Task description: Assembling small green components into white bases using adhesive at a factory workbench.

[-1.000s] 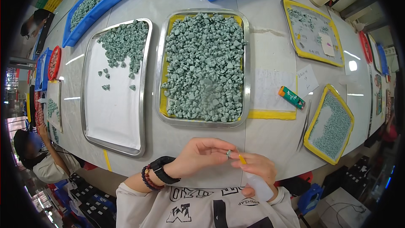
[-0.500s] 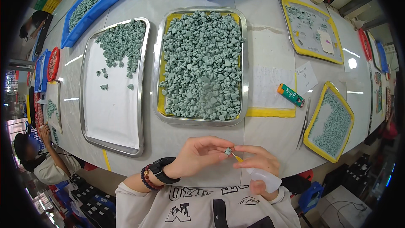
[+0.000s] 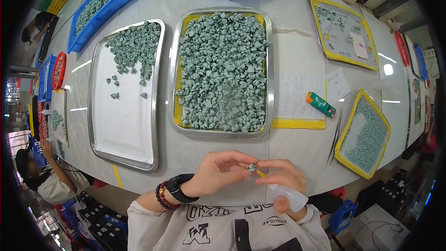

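Observation:
My left hand (image 3: 218, 172) pinches a small grey-green piece (image 3: 251, 167) between thumb and fingertips, just in front of my body. My right hand (image 3: 287, 175) is closed around a translucent white squeeze bottle (image 3: 294, 199) with a yellow needle tip (image 3: 261, 174). The thin tip points at the piece and seems to touch it. My right index fingertip is also close by the piece. Beyond my hands, a metal tray (image 3: 223, 135) lined in yellow is heaped with similar grey-green pieces (image 3: 223, 72). Left of it, a white-lined metal tray (image 3: 123, 132) holds a cluster of them at its far end.
To the right lie a green-and-orange lighter (image 3: 320, 105), tweezers (image 3: 335, 135), paper sheets and a yellow-edged tray (image 3: 365, 135) of smaller pieces. Another yellow-edged tray (image 3: 344, 32) sits farther off. Blue bins (image 3: 104, 7) stand at the back. A person (image 3: 55, 176) works at the left.
Both hands keep their hold almost in place. The squeeze bottle and my right thumb have shifted slightly left and up. The person at the left has moved an arm a little.

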`<state>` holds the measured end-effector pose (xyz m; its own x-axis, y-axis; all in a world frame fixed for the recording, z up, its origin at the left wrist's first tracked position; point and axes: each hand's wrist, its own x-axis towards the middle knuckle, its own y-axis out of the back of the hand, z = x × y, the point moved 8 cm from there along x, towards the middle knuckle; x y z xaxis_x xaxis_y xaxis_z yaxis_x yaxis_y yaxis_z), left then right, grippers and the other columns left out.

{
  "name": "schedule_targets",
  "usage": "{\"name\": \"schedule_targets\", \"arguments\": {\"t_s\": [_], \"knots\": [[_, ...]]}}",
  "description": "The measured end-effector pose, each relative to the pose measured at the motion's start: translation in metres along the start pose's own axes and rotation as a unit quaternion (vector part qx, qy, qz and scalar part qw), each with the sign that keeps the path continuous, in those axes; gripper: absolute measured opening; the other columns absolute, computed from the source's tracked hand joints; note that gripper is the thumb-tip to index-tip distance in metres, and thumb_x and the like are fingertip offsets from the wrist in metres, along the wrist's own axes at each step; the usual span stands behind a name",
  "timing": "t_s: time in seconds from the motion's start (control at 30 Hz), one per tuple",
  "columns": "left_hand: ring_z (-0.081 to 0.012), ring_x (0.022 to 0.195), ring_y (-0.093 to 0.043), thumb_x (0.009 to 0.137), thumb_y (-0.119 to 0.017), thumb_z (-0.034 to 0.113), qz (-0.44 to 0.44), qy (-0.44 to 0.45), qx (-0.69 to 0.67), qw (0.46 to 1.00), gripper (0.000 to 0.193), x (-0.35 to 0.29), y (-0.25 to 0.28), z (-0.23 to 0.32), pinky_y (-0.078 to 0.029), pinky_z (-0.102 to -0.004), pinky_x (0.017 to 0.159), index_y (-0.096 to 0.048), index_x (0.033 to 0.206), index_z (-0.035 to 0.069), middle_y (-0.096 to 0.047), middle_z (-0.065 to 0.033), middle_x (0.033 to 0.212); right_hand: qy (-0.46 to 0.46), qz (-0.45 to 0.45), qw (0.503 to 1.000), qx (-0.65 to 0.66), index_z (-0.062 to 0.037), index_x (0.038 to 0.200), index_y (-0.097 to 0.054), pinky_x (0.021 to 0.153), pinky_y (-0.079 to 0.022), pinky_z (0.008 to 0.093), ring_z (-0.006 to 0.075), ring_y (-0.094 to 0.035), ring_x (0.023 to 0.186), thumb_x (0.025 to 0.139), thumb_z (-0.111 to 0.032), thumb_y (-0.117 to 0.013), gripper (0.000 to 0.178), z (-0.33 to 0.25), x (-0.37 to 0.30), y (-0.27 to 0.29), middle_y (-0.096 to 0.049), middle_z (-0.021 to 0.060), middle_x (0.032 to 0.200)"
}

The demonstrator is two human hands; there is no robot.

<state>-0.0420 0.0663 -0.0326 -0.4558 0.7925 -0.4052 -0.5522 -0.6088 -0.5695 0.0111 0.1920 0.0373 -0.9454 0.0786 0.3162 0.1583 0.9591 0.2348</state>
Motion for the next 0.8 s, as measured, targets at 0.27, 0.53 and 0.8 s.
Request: {"name": "schedule_targets", "arguments": {"t_s": [0.27,0.53,0.8], "knots": [[-0.0127,0.102,-0.060,0.086,-0.059,-0.005,0.000,-0.004,-0.006,1.000,0.030,0.000,0.001,0.000,-0.049,-0.0271,0.088,-0.058,0.116,-0.002,-0.063,-0.0091,0.112,-0.009,0.007,1.000,0.023,-0.0029,0.093,-0.058,0.077,-0.052,0.0412,0.0346,-0.063,0.094,0.095,-0.051,-0.039,0.052,0.000,-0.002,0.002,-0.068,0.0110,0.076],[-0.0128,0.101,-0.060,0.086,-0.059,-0.004,0.003,-0.003,-0.003,1.000,0.030,-0.001,0.001,0.000,-0.050,-0.0259,0.085,-0.058,0.117,-0.002,-0.063,-0.0094,0.112,-0.002,0.009,1.000,0.018,-0.0027,0.094,-0.057,0.076,-0.053,0.0413,0.0345,-0.064,0.092,0.095,-0.051,-0.038,0.052,-0.001,-0.002,0.003,-0.068,0.0125,0.078],[-0.0183,0.095,-0.063,0.086,-0.059,-0.005,0.021,-0.004,0.009,1.000,0.027,-0.001,0.004,-0.001,-0.054,-0.0308,0.080,-0.058,0.113,-0.003,-0.064,-0.0122,0.106,0.012,0.027,1.000,-0.007,-0.0016,0.093,-0.060,0.072,-0.053,0.0411,0.0329,-0.064,0.091,0.090,-0.045,-0.053,0.044,-0.005,-0.003,0.013,-0.068,0.0127,0.085]]}}
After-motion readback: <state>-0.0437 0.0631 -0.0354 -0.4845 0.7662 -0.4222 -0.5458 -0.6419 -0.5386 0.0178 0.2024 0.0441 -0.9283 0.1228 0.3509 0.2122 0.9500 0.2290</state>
